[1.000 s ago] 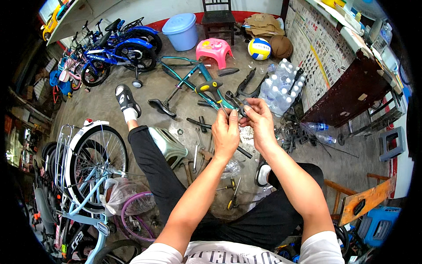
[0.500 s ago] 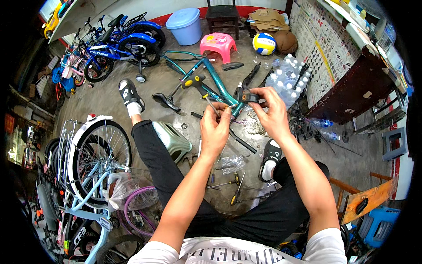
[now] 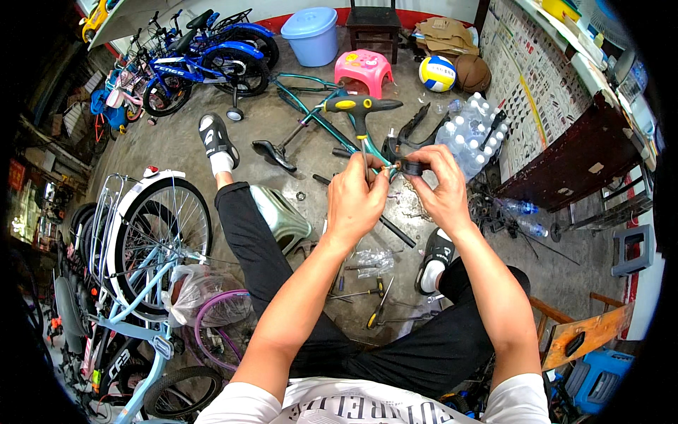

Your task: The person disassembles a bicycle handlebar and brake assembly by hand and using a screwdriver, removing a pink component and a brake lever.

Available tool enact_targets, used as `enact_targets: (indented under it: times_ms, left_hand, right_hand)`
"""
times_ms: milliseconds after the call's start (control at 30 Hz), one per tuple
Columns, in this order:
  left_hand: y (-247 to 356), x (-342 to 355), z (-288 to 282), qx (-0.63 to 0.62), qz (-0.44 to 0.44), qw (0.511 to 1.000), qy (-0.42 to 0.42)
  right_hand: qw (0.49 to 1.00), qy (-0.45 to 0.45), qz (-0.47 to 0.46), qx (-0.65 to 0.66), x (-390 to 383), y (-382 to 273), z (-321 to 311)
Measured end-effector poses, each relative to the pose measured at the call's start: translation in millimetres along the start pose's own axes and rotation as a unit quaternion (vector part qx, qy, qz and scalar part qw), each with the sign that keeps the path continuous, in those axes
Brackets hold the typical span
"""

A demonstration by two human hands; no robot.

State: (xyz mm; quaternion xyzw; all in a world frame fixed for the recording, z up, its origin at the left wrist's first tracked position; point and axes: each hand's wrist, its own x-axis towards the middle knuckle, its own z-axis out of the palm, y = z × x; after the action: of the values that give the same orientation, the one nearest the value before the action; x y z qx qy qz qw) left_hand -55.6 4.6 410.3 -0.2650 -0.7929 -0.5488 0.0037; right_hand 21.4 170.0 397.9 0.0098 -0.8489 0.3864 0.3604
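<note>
My left hand (image 3: pixel 355 201) grips a T-handle wrench (image 3: pixel 361 107) with a black and yellow grip, its handle standing above the fingers. Its thumb and forefinger also pinch something small, perhaps a bolt, against a black rounded part. That black part (image 3: pixel 412 167), which looks like a clamp or bracket, is held between the thumb and fingers of my right hand (image 3: pixel 443 189). My fingertips nearly meet there. Beyond them a teal bicycle frame (image 3: pixel 308 111) lies on the floor with its black saddle (image 3: pixel 272 154), partly hidden by my hands.
Around my feet lie a black tube (image 3: pixel 397 232), a plastic bag of parts (image 3: pixel 372 263) and several screwdrivers (image 3: pixel 378 311). A silver-green stool (image 3: pixel 281 215) stands by my left leg. Bottled water (image 3: pixel 472 134) is to the right, a light blue bicycle (image 3: pixel 145 297) to the left.
The T-handle wrench has swung from leaning left to nearly upright, its crossbar now level. My left hand has come closer to the black part, and the view has shifted slightly.
</note>
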Motion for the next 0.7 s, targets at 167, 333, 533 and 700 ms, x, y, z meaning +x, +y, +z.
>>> enact_targets:
  times_ms: [167, 333, 533, 700]
  left_hand:
    - [3, 5, -2, 0.072, 0.023, 0.997, -0.003]
    - [3, 7, -2, 0.037, 0.027, 0.999, 0.01]
    - [-2, 3, 7, -0.043, 0.042, 0.997, 0.045]
    - [-11, 3, 16, -0.106, 0.069, 0.991, 0.05]
  right_hand:
    - [1.0, -0.013, -0.006, -0.025, 0, -4, -2]
    - [1.0, -0.007, -0.011, -0.014, 0, 0, -1]
    - [0.999, -0.02, 0.04, 0.026, -2, 2, 0]
    - [0.997, -0.017, 0.063, 0.042, -3, 0, -2]
